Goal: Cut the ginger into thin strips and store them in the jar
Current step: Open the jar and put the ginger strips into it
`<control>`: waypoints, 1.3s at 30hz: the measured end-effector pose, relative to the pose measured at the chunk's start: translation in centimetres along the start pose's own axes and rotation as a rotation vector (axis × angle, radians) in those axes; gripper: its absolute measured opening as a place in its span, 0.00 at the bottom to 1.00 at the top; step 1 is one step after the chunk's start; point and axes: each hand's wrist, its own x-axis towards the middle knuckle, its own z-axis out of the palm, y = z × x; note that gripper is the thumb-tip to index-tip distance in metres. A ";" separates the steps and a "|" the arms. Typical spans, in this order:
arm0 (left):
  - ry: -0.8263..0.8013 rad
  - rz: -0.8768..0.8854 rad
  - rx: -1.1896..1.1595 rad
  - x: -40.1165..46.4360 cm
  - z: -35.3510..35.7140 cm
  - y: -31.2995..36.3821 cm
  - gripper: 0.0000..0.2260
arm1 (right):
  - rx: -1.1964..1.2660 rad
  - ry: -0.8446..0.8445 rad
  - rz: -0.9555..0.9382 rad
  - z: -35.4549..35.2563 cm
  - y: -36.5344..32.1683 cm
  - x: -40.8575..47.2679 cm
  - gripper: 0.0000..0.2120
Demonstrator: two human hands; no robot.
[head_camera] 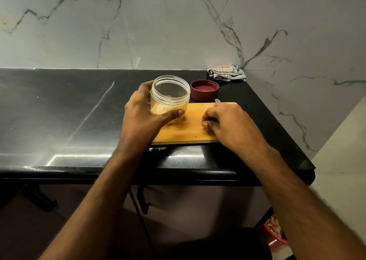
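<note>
On the black countertop point(59, 111), a wooden cutting board point(190, 129) is lying near the right corner, its front edge running close to the counter's front lip. At the board's back left corner, a clear plastic jar point(170, 97) is standing upright with its mouth open; no ginger is being shown clearly inside it, though the lower part looks yellowish against the wood, and whether that is ginger or only the board showing through cannot be told. The jar is being gripped by the left hand point(142, 113), whose thumb is pressed against the near wall while the fingers are wrapped around the far left side. Just beside the jar to the right, a maroon lid point(205, 90) is resting on the counter with its hollow side up, apart from the jar. The right hand point(227, 123) is being held low over the right part of the board, fingers curled loosely inward; a small pale tip point(217, 100) is sticking out beyond the knuckles, but what the hand is closed on cannot be told. No ginger pieces are being seen on the board. Behind the lid, a crumpled checked cloth point(226, 72) is lying in the corner against the marble wall point(178, 22).
</note>
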 end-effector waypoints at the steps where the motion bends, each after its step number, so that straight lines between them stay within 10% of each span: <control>1: 0.000 0.000 0.001 0.0 0.0 0.0 0.42 | 0.001 -0.024 -0.028 0.0 0.2 -0.1 0.05; 14: -0.007 0.012 0.009 0.1 0.2 -0.1 0.42 | -0.555 -0.069 -0.528 -1.5 0.2 -1.5 0.12; 28: -0.016 0.025 0.012 0.2 0.2 -0.6 0.43 | -0.517 -0.049 -0.498 -1.0 -0.6 -0.9 0.08; 39: -0.017 0.058 0.049 0.2 0.3 -0.7 0.43 | -0.270 0.523 -0.237 -2.3 -2.0 1.5 0.08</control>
